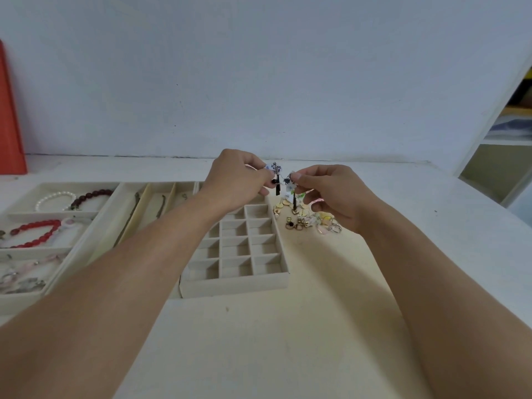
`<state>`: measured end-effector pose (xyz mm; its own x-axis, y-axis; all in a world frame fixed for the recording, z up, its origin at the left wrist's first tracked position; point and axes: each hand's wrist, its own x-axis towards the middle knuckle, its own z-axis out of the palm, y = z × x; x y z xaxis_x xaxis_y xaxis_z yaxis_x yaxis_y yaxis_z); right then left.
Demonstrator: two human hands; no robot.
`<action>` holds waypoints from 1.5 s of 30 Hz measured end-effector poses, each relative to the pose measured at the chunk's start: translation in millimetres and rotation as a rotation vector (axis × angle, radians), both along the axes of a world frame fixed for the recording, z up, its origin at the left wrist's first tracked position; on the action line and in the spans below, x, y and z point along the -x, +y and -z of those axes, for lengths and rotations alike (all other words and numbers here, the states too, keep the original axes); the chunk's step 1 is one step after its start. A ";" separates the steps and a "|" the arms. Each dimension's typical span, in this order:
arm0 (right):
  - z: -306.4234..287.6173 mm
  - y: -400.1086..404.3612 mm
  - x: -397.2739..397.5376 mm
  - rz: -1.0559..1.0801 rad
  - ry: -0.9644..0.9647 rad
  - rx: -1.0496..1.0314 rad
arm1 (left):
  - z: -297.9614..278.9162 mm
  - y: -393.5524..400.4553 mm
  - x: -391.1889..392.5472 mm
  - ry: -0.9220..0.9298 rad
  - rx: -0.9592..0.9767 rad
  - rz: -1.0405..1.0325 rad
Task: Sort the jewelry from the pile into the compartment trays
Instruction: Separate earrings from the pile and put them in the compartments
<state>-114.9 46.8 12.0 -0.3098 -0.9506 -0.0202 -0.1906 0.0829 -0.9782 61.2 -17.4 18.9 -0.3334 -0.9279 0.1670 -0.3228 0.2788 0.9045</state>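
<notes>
My left hand point(239, 180) pinches a blue-and-white earring with a black tassel point(275, 171), held above the far end of the small-cell tray point(239, 279). My right hand point(331, 191) pinches a matching blue-and-white earring point(290, 182) whose black tassel hangs down over the pile. The two earrings are close together, a little apart. The jewelry pile point(309, 218), small gold and pale pieces, lies on the table right of the tray, under my right hand.
A tray with long slots point(126, 214) holds thin chains. The leftmost tray point(17, 295) holds a pearl bracelet point(54, 198), a dark red one point(92, 195) and a bright red one point(34, 233). A white wall stands behind, a red panel point(10, 116) far left, shelves far right.
</notes>
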 end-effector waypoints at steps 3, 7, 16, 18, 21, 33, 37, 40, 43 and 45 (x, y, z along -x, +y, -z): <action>-0.8 0.2 -0.6 -0.018 0.004 -0.007 | 0.5 -0.9 -0.1 0.001 -0.003 -0.003; -2.4 1.0 -2.8 -0.056 -0.025 0.000 | 1.5 -2.1 0.4 -0.015 0.002 -0.006; -1.8 1.4 -6.5 -0.103 -0.024 -0.011 | 1.5 -2.3 0.2 -0.009 0.021 0.001; -0.5 1.7 -6.2 -0.105 -0.014 -0.023 | 0.6 -2.1 -0.2 0.002 0.021 0.002; 0.5 1.9 -5.3 -0.126 -0.014 -0.044 | -0.8 -0.9 -0.4 0.016 0.017 0.005; 4.9 1.9 -7.8 -0.213 0.124 -0.088 | -3.3 -1.3 0.5 0.069 -0.005 0.005; 3.5 3.0 -6.5 -0.184 0.126 -0.093 | -2.2 -2.6 1.0 0.055 0.014 -0.004; 1.1 4.1 -5.6 -0.124 0.119 -0.058 | -1.1 -3.9 -0.1 0.056 0.024 -0.004; 0.4 3.7 -6.1 -0.086 0.083 -0.013 | 0.3 -3.7 -0.2 0.041 0.030 0.007; 0.9 2.6 -6.5 -0.069 0.061 0.011 | 0.8 -3.9 0.0 0.024 0.028 0.018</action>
